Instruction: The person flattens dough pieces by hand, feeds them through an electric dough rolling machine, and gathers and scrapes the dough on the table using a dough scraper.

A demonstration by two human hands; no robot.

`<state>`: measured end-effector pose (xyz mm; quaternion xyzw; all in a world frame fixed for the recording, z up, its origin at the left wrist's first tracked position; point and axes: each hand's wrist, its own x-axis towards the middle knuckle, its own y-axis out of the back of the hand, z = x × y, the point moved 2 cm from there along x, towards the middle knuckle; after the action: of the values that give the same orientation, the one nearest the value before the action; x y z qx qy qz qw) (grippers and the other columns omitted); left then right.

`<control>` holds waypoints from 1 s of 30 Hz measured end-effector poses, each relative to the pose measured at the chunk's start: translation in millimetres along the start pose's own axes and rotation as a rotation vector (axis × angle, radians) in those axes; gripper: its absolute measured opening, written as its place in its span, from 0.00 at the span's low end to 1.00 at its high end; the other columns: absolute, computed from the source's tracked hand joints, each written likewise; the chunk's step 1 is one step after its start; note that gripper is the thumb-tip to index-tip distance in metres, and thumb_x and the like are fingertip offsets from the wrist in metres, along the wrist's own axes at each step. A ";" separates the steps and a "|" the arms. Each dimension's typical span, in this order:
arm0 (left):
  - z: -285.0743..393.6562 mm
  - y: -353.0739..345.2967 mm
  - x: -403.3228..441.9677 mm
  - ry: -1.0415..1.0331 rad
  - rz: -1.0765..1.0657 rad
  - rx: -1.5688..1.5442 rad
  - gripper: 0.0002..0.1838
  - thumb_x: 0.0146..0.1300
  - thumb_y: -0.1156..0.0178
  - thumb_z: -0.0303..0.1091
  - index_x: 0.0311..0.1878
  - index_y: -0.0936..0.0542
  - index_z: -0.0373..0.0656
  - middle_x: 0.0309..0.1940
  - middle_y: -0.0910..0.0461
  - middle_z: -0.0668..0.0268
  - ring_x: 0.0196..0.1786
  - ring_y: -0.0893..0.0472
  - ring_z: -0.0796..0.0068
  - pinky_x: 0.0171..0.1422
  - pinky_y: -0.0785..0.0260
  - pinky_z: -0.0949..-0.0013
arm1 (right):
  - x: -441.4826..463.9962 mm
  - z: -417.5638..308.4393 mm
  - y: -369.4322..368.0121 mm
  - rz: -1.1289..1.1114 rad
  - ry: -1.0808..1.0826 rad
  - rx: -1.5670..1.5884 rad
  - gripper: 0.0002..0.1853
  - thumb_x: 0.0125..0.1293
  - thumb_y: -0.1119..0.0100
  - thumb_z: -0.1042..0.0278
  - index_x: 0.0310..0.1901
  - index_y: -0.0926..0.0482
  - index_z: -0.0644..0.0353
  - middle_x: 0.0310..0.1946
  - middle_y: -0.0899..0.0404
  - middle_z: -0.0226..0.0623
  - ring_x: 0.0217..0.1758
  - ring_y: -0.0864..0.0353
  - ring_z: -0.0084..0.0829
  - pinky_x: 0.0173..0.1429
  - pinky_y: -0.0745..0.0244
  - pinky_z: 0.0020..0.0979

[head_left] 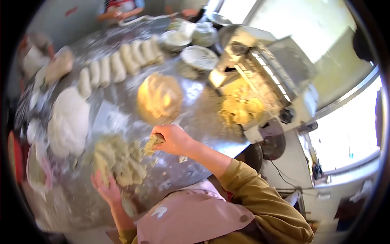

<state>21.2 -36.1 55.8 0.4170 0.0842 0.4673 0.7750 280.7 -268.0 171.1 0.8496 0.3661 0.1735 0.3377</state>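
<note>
While I work from a distance, the floured table (189, 168) spreads beneath both hands. Crumbly dough (122, 160) lies just beyond my left hand (107, 189), whose fingers spread wide against its near edge; I'd use them as a steady brace. A smooth yellow mound (160, 97) sits beyond my right hand (170, 139), which pinches a small lump (151, 145). I'd grip lightly, since it looks prone to break apart.

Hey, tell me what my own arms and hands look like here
Your left hand and right hand are bare, no gloves visible. The right sleeve is olive-brown, creased, ending near the elbow; the left sleeve, similarly coloured, barely shows.
</note>
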 end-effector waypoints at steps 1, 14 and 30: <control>7.8 0.1 0.9 0.005 -0.003 -0.037 0.26 0.60 0.39 0.31 0.62 0.30 0.39 0.67 0.42 0.42 0.69 0.40 0.45 0.68 0.43 0.54 | -5.2 -16.8 29.8 0.027 -0.042 0.020 0.22 0.45 0.24 0.61 0.42 0.22 0.55 0.30 0.21 0.36 0.34 0.20 0.36 0.42 0.25 0.33; 110.4 -62.6 0.5 -0.098 -0.038 -0.110 0.26 0.63 0.41 0.31 0.64 0.33 0.40 0.69 0.44 0.47 0.71 0.42 0.49 0.71 0.46 0.54 | -127.0 54.9 447.3 0.954 -0.350 -0.576 0.26 0.53 0.28 0.60 0.51 0.25 0.61 0.38 0.16 0.45 0.41 0.15 0.37 0.45 0.21 0.33; 193.4 -119.2 -18.1 -0.089 -0.118 -0.093 0.26 0.61 0.41 0.25 0.64 0.33 0.41 0.71 0.49 0.49 0.71 0.43 0.53 0.63 0.36 0.59 | -89.9 185.2 463.0 -0.052 -0.367 -1.220 0.14 0.65 0.45 0.56 0.35 0.18 0.58 0.33 0.19 0.50 0.40 0.19 0.48 0.44 0.25 0.43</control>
<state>189.8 -186.0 88.0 0.3954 0.0524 0.4050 0.8227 554.5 -650.5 359.6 0.5114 0.1580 0.1944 0.8220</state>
